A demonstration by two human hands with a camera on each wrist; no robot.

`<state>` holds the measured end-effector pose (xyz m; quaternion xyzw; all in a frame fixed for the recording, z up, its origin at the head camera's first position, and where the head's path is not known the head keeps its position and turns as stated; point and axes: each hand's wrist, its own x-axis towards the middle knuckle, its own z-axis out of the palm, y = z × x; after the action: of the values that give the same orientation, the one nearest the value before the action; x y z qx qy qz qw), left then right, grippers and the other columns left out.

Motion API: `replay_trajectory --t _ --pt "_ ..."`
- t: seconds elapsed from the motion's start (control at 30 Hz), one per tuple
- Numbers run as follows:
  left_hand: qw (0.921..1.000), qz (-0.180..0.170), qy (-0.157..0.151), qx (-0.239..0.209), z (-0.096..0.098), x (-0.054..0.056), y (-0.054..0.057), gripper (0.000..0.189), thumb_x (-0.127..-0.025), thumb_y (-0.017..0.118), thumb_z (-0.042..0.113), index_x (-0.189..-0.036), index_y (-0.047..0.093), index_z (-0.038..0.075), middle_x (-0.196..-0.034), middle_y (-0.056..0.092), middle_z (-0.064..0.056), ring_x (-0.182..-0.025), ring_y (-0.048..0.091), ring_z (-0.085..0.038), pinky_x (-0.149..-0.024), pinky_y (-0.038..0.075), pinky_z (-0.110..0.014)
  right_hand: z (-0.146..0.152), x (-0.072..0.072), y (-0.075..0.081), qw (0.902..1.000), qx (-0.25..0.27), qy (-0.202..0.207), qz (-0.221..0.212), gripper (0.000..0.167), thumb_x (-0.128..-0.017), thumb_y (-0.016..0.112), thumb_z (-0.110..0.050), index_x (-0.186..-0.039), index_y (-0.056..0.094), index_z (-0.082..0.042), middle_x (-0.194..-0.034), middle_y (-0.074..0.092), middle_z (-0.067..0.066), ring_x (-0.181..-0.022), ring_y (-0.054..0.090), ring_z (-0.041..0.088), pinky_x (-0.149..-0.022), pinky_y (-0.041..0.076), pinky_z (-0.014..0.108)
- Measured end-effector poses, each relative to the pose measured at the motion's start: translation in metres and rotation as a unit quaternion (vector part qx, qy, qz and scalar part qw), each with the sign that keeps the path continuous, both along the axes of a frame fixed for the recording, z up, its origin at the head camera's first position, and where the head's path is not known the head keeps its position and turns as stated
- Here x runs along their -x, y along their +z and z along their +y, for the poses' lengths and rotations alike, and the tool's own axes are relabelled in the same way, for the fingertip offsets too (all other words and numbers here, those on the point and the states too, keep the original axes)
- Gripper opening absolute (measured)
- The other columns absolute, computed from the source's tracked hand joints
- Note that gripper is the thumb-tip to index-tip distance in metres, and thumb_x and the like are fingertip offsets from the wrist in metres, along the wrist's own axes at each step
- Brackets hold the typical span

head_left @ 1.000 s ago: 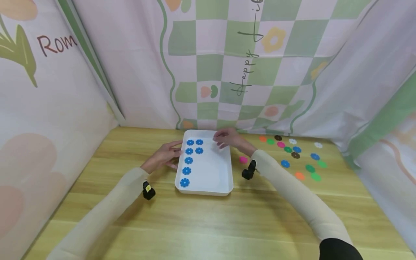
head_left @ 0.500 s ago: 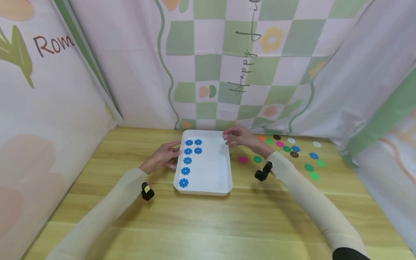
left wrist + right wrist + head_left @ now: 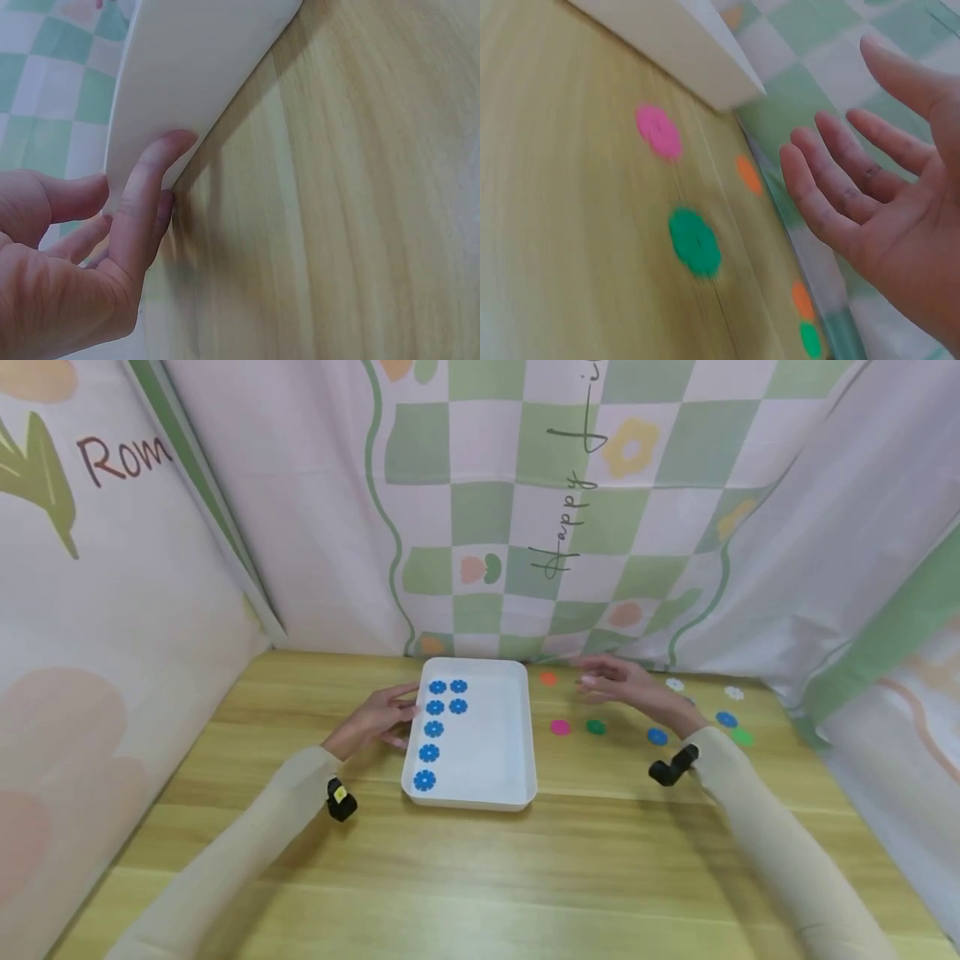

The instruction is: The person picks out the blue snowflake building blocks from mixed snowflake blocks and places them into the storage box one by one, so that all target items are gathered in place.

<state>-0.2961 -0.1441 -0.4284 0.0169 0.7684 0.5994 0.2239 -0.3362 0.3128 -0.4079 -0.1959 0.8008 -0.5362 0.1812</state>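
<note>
Tray (image 3: 487, 752) touching left fingers (image 3: 138, 206), green disc (image 3: 694, 241) near right fingers (image 3: 814, 199)

A curtained-off nook, whether in a home or elsewhere unclear: white floral-printed cloth hangings (image 3: 127, 602) and a green-and-white checked cloth panel (image 3: 487, 514) close in a pale wood-grain counter (image 3: 465, 877).

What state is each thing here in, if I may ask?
Tray: right way up, holding discs.
Seven blue discs: flat inside, in two columns.
Loose discs: scattered outside the tray, flat.
Left hand: touching the tray's side.
Right hand: hovering, holding nothing.
Curtain: hanging.
</note>
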Motion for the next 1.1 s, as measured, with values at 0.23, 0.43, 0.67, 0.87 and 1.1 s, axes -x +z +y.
replay_trajectory --t 0.23,0.43,0.67,0.87,1.1 --pt "1.0 -0.001 -0.004 0.0 0.001 0.001 -0.002 0.061 -0.111 0.053 0.014 -0.166 0.029 0.017 -0.162 0.042 -0.025 -0.136 0.056 -0.043 -0.08 0.068 -0.04 0.049 -0.013 -0.005 0.9976 -0.063 -0.022 0.019 0.06 -0.11 0.057 -0.027 -0.161 0.034 -0.006 -0.154 0.047 0.026 -0.133 0.058 0.037 -0.115 0.049 0.057" --pt "1.0 -0.002 -0.006 -0.001 0.003 0.001 -0.004 0.06 -0.111 0.052 0.014 -0.167 0.029 0.017 -0.161 0.043 -0.025 -0.135 0.057 -0.043 -0.08 0.068 -0.039 0.08 -0.024 -0.007 0.9921 -0.119 -0.02 0.033 0.065 -0.109 0.059 -0.024 -0.163 0.029 -0.004 -0.151 0.052 0.026 -0.12 0.064 0.009 -0.104 0.057 0.05" --pt "1.0 -0.005 0.006 -0.002 0.004 0.002 -0.003 0.061 -0.11 0.052 0.012 -0.167 0.029 0.018 -0.164 0.038 -0.024 -0.137 0.055 -0.044 -0.078 0.068 -0.038 0.109 -0.032 -0.01 0.9887 -0.141 -0.001 0.05 0.061 -0.107 0.061 -0.019 -0.16 0.035 -0.002 -0.155 0.049 0.025 -0.123 0.064 0.015 -0.099 0.058 0.029" --pt "1.0 0.002 -0.001 -0.002 0.001 0.0 0.0 0.061 -0.111 0.053 0.013 -0.167 0.029 0.018 -0.164 0.038 -0.024 -0.136 0.056 -0.044 -0.078 0.068 -0.038 0.125 -0.037 -0.016 0.9907 -0.123 0.035 0.048 0.064 -0.105 0.063 -0.01 -0.159 0.032 0.004 -0.154 0.048 0.032 -0.133 0.059 0.036 -0.101 0.054 0.018" --pt "1.0 -0.001 -0.003 -0.006 0.0 0.0 -0.001 0.061 -0.111 0.051 0.012 -0.167 0.028 0.017 -0.165 0.037 -0.025 -0.136 0.055 -0.045 -0.079 0.068 -0.039 0.127 -0.045 -0.027 0.9879 -0.151 0.031 0.018 0.064 -0.102 0.068 -0.013 -0.156 0.037 0.003 -0.153 0.049 0.029 -0.131 0.055 0.019 -0.101 0.05 0.014"
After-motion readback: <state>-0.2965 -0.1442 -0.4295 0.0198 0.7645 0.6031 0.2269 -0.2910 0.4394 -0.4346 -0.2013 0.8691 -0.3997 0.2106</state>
